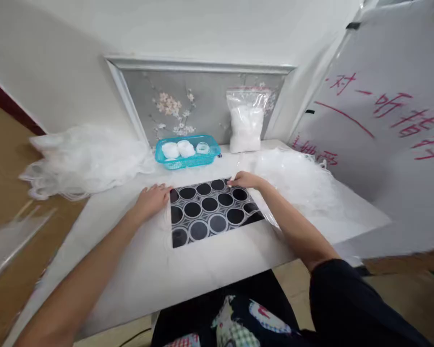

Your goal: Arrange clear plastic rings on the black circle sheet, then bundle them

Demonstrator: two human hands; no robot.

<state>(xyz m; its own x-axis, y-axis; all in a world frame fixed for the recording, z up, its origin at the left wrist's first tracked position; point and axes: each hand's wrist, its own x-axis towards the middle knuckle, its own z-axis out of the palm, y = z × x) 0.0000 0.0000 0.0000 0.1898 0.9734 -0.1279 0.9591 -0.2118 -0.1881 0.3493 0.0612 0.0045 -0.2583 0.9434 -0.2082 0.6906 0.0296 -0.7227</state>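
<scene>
Patterned clothing [238, 325] lies nearest, below the worktop [137, 279]. Steady the circle-patterned mat [210, 204] on top with your left hand [152, 201], fingers [162, 189] extended and empty; your right hand [247, 179] pinches a pale slim piece [233, 179] at the mat's far edge: grip lightly.

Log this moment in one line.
left hand: resting at far left corner of mat | right hand: pinching white item at far right corner | behind: tray, bag

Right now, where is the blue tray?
In the head view, the blue tray sits on the white table just left of centre, in front of the flowered panel and beyond the dark patterned sheet.
</scene>
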